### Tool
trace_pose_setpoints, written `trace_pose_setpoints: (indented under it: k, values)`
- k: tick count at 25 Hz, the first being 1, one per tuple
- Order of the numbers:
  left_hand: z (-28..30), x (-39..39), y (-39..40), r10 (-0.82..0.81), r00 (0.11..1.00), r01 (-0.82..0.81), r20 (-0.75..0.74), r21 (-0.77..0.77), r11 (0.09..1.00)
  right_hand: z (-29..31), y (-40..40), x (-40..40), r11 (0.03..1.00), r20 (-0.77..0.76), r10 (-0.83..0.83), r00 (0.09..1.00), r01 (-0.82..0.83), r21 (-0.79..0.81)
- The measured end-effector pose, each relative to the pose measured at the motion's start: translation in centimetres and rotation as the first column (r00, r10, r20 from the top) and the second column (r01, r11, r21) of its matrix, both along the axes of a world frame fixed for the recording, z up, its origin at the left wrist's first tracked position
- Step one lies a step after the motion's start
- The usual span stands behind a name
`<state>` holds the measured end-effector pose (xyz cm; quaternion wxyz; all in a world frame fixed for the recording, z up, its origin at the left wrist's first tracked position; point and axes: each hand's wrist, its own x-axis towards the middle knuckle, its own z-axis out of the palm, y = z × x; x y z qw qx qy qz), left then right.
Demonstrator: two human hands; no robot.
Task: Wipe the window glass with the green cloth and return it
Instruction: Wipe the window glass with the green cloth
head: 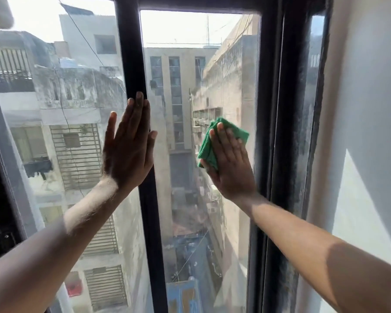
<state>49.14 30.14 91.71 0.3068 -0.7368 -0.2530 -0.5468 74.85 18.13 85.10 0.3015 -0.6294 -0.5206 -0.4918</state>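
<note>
Much of the green cloth (209, 144) is hidden under the right hand (229, 164) — only a bunched part sticks out past the fingers and the thumb side. The right hand lies flat with its fingers stretched out, pressing the cloth against the window glass (181, 91) of the middle pane, near the pane's right edge. The hand is not closed around the cloth; it just pushes on it.

The left hand (128, 146) is flat and open too, holding nothing. Its fingers point up and rest on the dark frame bar (131, 53) between two panes.

Both arms are cut off at the bottom of the view. The glass looks hazy, so the buildings (77, 91) outside are blurry — no writing or signs can be read on them. A white wall (366, 109) stands to the right of the window.
</note>
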Motion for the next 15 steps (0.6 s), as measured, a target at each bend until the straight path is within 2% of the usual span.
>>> trace_pose_setpoints:
  k: [1,2,3,4,5,6,7,8,9,10,11,12,13,14,15]
  values:
    - [-0.2,-0.1,0.0,0.004,1.000,-0.004,-0.004,0.004,1.000,0.8,0.9,-1.0,0.984,-0.250,-0.009,0.968,0.054,0.172]
    - [-0.2,-0.2,0.0,0.012,1.000,-0.012,-0.010,0.011,1.000,0.5,2.0,-2.9,0.949,-0.438,0.024,0.899,0.118,0.293]
    - [-0.3,-0.3,0.0,0.027,1.000,-0.027,-0.014,0.016,1.000,-1.5,3.0,-4.7,0.930,-0.523,0.040,0.851,0.160,0.332]
    - [-0.3,-0.5,0.0,0.045,0.999,-0.045,-0.016,0.018,0.999,-5.0,3.7,-6.3,0.958,-0.475,0.022,0.880,0.118,0.262]
    - [-0.3,-0.8,0.0,0.052,0.998,-0.051,-0.028,0.016,0.999,-9.3,3.5,-7.3,0.996,-0.255,-0.013,0.967,0.035,0.084]
    - [-0.3,-1.1,0.0,0.051,0.998,-0.050,-0.047,0.012,0.999,-12.7,2.5,-7.0,0.991,0.091,-0.025,0.996,0.037,-0.130]
    - [-0.3,-1.3,0.1,0.053,0.996,-0.052,-0.067,0.015,0.999,-13.5,1.2,-5.1,0.955,0.409,0.004,0.912,0.118,-0.273]
    - [-0.3,-1.5,0.2,0.063,0.994,-0.061,-0.085,0.023,0.998,-12.5,0.2,-2.7,0.922,0.589,0.065,0.805,0.177,-0.344]
    - [-0.2,-1.8,0.3,0.071,0.993,-0.068,-0.099,0.030,0.997,-10.8,-0.1,-0.7,0.910,0.641,0.088,0.763,0.200,-0.362]
    - [-0.2,-1.9,0.3,0.072,0.992,-0.070,-0.107,0.031,0.997,-8.6,-0.2,0.4,0.927,0.577,0.071,0.813,0.160,-0.339]
    - [-0.3,-1.9,0.3,0.069,0.992,-0.067,-0.107,0.028,0.997,-6.1,0.0,0.6,0.967,0.411,0.034,0.911,0.074,-0.244]
    - [-0.5,-1.8,0.2,0.064,0.993,-0.063,-0.099,0.023,0.998,-3.8,0.3,0.0,0.999,0.154,0.003,0.988,0.006,-0.052]
    - [-0.6,-1.7,0.1,0.056,0.994,-0.055,-0.090,0.012,0.998,-2.1,1.1,-1.4,0.989,-0.142,0.024,0.990,-0.003,0.147]
    - [-0.7,-1.5,-0.1,0.043,0.996,-0.044,-0.080,-0.001,0.999,-1.1,2.3,-3.3,0.953,-0.391,0.080,0.917,0.044,0.300]
    - [-0.8,-1.4,-0.2,0.037,0.997,-0.038,-0.070,-0.008,0.999,-1.3,3.3,-5.5,0.922,-0.534,0.134,0.834,0.092,0.375]
